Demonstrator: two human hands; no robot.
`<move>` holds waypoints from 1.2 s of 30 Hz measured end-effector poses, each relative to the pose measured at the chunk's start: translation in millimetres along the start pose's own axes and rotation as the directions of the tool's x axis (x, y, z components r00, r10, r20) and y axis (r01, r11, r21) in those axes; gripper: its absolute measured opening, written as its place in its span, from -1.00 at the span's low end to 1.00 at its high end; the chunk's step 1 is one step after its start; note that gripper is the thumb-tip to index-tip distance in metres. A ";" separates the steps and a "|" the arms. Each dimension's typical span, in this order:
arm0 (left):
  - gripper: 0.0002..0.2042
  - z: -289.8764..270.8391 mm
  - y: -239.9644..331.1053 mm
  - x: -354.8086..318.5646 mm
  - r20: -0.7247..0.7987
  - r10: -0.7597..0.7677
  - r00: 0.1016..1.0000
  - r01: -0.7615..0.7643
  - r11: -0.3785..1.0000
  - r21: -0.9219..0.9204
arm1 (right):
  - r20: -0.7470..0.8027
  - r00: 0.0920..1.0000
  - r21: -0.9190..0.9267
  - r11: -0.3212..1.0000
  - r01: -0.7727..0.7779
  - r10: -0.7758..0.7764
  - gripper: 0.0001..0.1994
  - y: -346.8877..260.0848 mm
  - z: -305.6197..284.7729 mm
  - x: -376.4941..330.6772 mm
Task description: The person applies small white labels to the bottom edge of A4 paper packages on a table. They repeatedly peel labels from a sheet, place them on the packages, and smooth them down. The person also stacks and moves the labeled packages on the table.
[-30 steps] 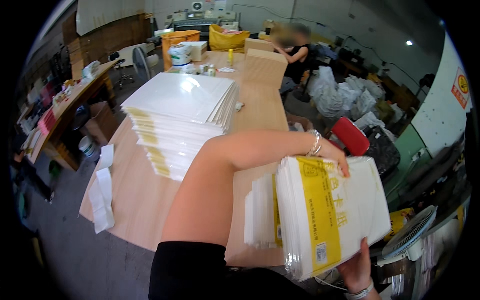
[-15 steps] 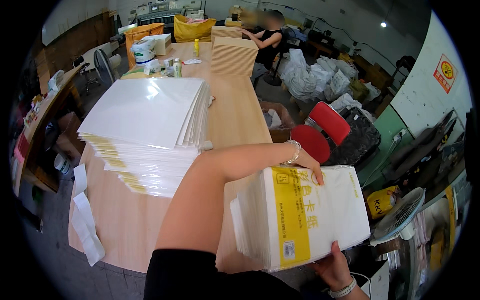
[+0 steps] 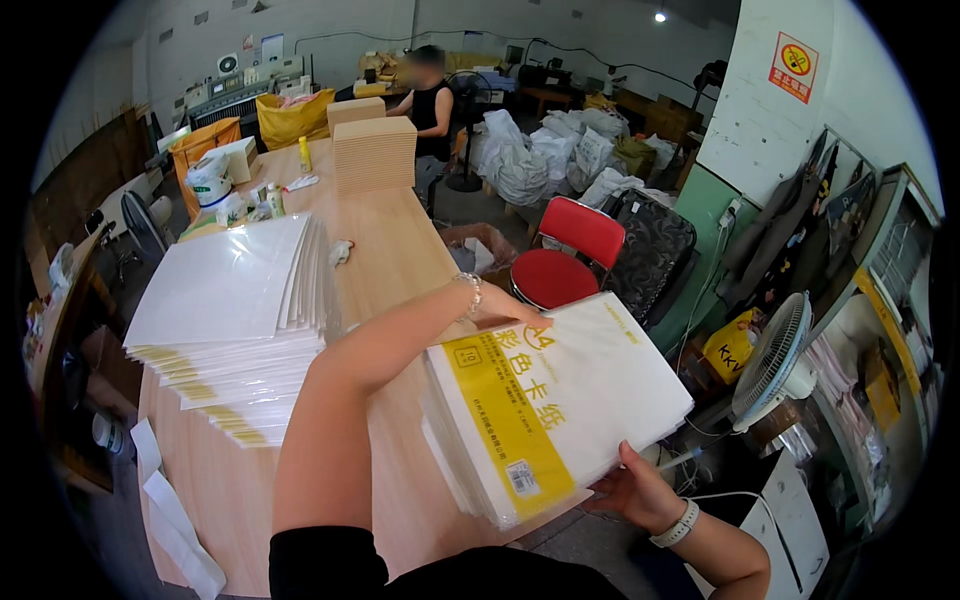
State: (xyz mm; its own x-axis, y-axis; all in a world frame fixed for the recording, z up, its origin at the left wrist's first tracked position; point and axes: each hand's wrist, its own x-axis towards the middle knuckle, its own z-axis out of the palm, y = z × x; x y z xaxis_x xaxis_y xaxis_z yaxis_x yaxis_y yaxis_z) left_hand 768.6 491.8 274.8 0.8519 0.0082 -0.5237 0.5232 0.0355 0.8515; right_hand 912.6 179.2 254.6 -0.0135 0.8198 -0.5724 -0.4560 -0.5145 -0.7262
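- One pale wooden tabletop [image 3: 385, 235], the largest item, running away from the wearer and carrying the stacks.
- Large stack [image 3: 230, 325] of film-wrapped white packets, left on the tabletop; its layers lie flat but slightly staggered, probably because slick wrapping lets them slide.
- Held pile [image 3: 560, 400] of white packets with a yellow band, at the near right edge of the tabletop, its right corner jutting beyond. The left hand [image 3: 508, 308] is closed over the far edge; the right hand [image 3: 645, 495] grips the near right corner, thumb above, fingers partly hidden beneath. Such opposed holds presumably keep the loose layers square. Clear film encloses the packets.
- White sacks [image 3: 540, 155], heaped beyond the tabletop, bulging; contents hidden.
- Stack of brown boards [image 3: 375, 158] at the far end, edges aligned, apparently for steadiness.
- Yellow bag [image 3: 283, 128], open, with pinkish material at its mouth.
- Orange bag [image 3: 187, 165], beside it; contents cannot be told.
- Carton [image 3: 498, 245], on the floor near the red chair [image 3: 570, 255], holding pale, crumpled material.
- White tub [image 3: 208, 190], interior unseen.
- Yellow bottle [image 3: 305, 155], smallest, upright; its contents are not visible.
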 end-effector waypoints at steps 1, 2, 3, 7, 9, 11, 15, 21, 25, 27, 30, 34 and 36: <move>0.11 -3.1 1.6 0.5 -0.036 -0.079 0.996 0.082 0.991 0.106 | 0.017 1.000 0.004 1.000 -0.002 0.002 -0.46 1.7 -4.2 -0.9; 0.12 -6.6 4.5 -3.6 -0.093 -0.106 0.990 0.122 0.975 0.186 | 0.039 0.999 0.005 1.000 -0.006 0.006 -0.46 1.7 -8.7 -0.1; 0.13 -9.2 8.0 -11.9 -0.156 -0.128 0.979 0.166 0.952 0.258 | 0.066 0.998 0.000 1.000 -0.013 0.013 -0.46 1.4 -13.3 1.9; -0.01 5.6 7.1 -55.8 -0.428 0.139 0.893 0.084 0.883 0.462 | 0.308 0.937 -0.173 0.978 -0.114 0.164 -0.41 -0.4 -39.6 0.4; -0.22 42.0 13.8 -82.9 -0.554 0.519 0.651 -0.048 0.757 0.652 | 0.365 0.896 -0.397 0.913 -0.096 0.253 -0.43 1.4 -65.3 -15.4; -0.61 105.9 3.0 -107.9 -0.518 0.816 0.258 -0.052 0.547 0.836 | 0.382 0.885 -0.454 0.888 -0.072 0.267 -0.49 2.6 -56.5 -28.1; -0.88 180.0 -76.7 -195.0 -0.640 0.747 -0.178 -0.185 0.614 0.768 | 0.639 0.758 -0.502 0.818 0.281 0.131 -0.62 44.5 -16.5 7.2; -0.84 145.7 -180.4 -392.5 -0.378 0.557 -0.740 0.297 0.774 0.559 | 0.864 0.501 -0.280 0.776 0.565 -0.053 -0.58 93.2 100.5 27.9; -0.43 89.5 -223.0 -461.3 -0.748 0.093 -0.657 -0.103 0.972 0.212 | 0.539 0.462 0.002 0.550 0.835 -0.704 -0.60 104.5 192.8 88.9; -0.20 68.5 -234.9 -469.3 -0.933 -0.186 -0.307 -0.326 0.942 -0.081 | 0.284 0.499 0.087 0.540 0.837 -0.819 -0.39 73.8 249.3 112.1; -0.03 9.9 -275.9 -484.6 -0.975 -0.143 0.168 -0.530 0.821 -0.212 | 0.101 0.740 0.178 0.744 0.644 -0.665 -0.36 1.8 295.9 174.8; -0.09 34.8 -232.7 -438.4 -0.911 -0.130 0.390 -0.440 0.843 -0.309 | 0.481 0.798 0.077 0.925 0.373 -0.362 -0.40 -38.4 322.2 196.9; -0.15 32.2 -238.8 -439.2 -0.867 -0.034 0.497 -0.505 0.801 -0.321 | 0.532 0.768 -0.008 0.904 0.426 -0.357 -0.46 -36.1 324.8 207.5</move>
State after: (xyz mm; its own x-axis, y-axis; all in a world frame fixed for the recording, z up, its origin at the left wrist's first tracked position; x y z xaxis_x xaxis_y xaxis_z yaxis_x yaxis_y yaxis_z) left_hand 270.4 447.6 302.3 0.3838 0.8692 -0.3116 -0.0193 0.3450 0.9384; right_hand 637.3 449.5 285.7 -0.3207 0.9469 0.0224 -0.4109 -0.1178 -0.9040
